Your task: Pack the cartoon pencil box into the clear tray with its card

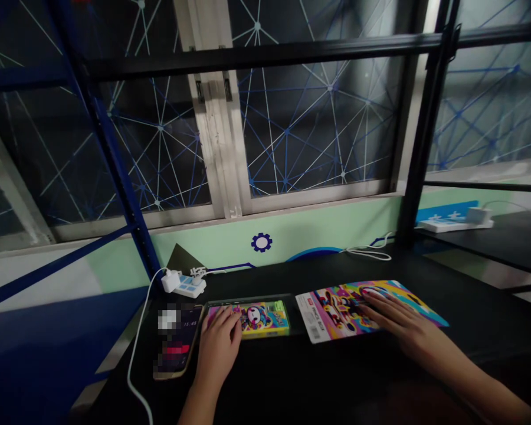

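Note:
My left hand (221,339) lies with extended fingers on the left end of a clear-lidded pencil box (265,319) with a colourful cartoon print. Flat on the table to its right is a bright printed card sheet (331,313) with a white strip along its left edge. My right hand (393,316) rests on the sheet's upper right part, fingers stretched toward the left. Neither hand grips anything. Close to the left of my left hand lies a phone (183,339) with its screen lit, partly blurred out.
A white power strip (190,285) with a plugged-in charger and a cable (135,354) sits at the back left of the black table (301,378). A loose white cord (367,254) lies by the wall. Dark metal posts (425,136) frame the table; another power strip (451,221) is at right.

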The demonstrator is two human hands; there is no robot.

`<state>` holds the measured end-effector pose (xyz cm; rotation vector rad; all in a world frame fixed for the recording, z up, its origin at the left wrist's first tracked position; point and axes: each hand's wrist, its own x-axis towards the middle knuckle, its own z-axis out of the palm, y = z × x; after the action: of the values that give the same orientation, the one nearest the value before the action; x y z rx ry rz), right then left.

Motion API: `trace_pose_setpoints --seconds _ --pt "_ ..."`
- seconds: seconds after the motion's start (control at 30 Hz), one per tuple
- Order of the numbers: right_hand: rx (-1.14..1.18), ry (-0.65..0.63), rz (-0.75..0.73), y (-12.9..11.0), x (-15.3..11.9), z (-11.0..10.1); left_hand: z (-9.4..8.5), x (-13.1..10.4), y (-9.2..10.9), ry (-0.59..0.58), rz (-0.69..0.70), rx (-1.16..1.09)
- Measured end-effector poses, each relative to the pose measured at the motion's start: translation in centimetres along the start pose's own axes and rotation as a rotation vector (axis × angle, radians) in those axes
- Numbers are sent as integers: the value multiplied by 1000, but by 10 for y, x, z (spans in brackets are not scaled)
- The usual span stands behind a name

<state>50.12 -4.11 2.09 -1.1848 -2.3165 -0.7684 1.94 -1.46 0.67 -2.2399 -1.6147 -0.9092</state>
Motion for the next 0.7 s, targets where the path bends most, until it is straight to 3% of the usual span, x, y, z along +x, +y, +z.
trace_pose_setpoints --seconds 0.23,0.7 --pt "-188 0 -247 -6 37 5 0 0 -1 11 23 3" --pt "-171 -18 -329 23 58 -16 -5 1 5 38 -8 -17"
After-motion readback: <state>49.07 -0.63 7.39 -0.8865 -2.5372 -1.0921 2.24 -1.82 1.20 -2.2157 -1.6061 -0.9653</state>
